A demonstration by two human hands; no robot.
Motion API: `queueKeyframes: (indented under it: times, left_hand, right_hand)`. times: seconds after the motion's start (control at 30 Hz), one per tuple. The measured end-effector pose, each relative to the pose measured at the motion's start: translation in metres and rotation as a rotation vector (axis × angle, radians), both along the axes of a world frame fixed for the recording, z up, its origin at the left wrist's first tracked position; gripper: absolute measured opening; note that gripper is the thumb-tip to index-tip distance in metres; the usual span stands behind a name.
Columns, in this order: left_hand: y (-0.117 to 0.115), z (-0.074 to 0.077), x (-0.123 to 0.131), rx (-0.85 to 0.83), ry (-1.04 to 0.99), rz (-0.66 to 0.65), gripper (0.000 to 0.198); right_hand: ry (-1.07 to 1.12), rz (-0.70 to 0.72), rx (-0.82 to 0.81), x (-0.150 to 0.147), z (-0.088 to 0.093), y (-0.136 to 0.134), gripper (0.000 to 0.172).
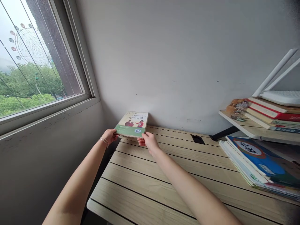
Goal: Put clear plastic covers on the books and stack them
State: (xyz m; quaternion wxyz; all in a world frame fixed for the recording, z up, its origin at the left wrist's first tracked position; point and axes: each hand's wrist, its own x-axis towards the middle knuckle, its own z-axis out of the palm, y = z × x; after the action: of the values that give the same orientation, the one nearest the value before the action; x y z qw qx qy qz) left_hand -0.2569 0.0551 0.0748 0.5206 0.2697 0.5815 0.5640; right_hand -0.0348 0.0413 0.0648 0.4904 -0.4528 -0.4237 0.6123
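A thin book (pixel 132 123) with a cream and green cover and drawn figures lies face up at the desk's far left corner, near the wall. My left hand (pixel 110 135) grips its near left corner, thumb on the cover. The near right corner is pinched by my right hand (pixel 149 141), thumb on top and fingers curled under. The book's near edge looks slightly raised over the wooden desk (pixel 140 178); whether its far edge touches the desk I cannot tell.
At the right stands a stack of books (pixel 260 162) under a small shelf (pixel 243 125), which carries more books (pixel 274 112) and a brown plush toy (pixel 235 107). A black cable hole (pixel 198 139) sits near the back edge. The window (pixel 35 53) is at the left.
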Motion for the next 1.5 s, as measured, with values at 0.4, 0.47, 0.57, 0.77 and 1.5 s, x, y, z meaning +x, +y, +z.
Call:
queueKeyframes:
  times: [0.4, 0.47, 0.57, 0.77, 1.5]
  left_hand:
    - [0.002, -0.003, 0.004, -0.020, -0.131, 0.024, 0.007]
    - [0.002, -0.003, 0.007, -0.012, -0.132, 0.045, 0.007]
    - [0.003, -0.002, 0.010, 0.001, -0.119, 0.082, 0.007]
    - [0.002, -0.004, 0.018, 0.031, -0.078, 0.168, 0.011]
    - [-0.041, 0.000, 0.072, 0.228, 0.053, 0.020, 0.016]
  right_hand:
    - [-0.002, -0.047, 0.041, 0.003, -0.004, -0.002, 0.013]
    - [0.002, -0.043, 0.035, 0.002, -0.006, 0.000, 0.013]
    - [0.011, -0.030, 0.018, 0.000, -0.008, 0.000, 0.015]
    - [0.027, -0.009, 0.001, 0.002, -0.007, -0.002, 0.013]
    - [-0.010, -0.026, 0.070, 0.050, 0.005, -0.014, 0.014]
